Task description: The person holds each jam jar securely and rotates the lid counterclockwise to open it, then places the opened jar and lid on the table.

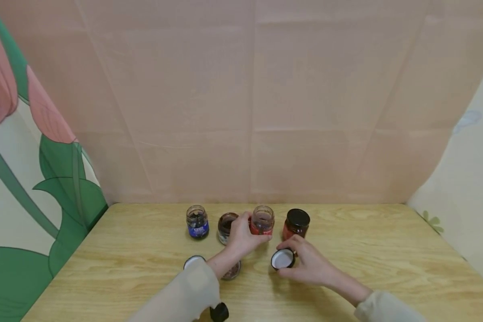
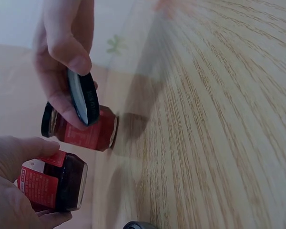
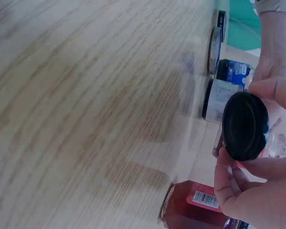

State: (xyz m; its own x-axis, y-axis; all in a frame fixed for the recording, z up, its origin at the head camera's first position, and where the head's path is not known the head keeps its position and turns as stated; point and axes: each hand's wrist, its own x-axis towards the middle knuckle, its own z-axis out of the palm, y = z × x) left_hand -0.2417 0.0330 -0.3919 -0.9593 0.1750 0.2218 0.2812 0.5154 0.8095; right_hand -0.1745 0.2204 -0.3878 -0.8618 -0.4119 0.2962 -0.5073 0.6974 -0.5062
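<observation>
My left hand grips a glass jar with a red label and no lid on it. In the left wrist view this jar appears a little above the table. A round black lid with a white inside is pinched by my right hand, apart from the held jar. The lid's dark top faces the right wrist camera. Just behind the right hand, a red-labelled jar with a black lid stands upright on the table.
A blue-labelled open jar stands at the back left. Beside it is another open jar, partly behind my left hand. A white-lined lid and a round, brownish item lie near my left forearm. A black object sits at the front.
</observation>
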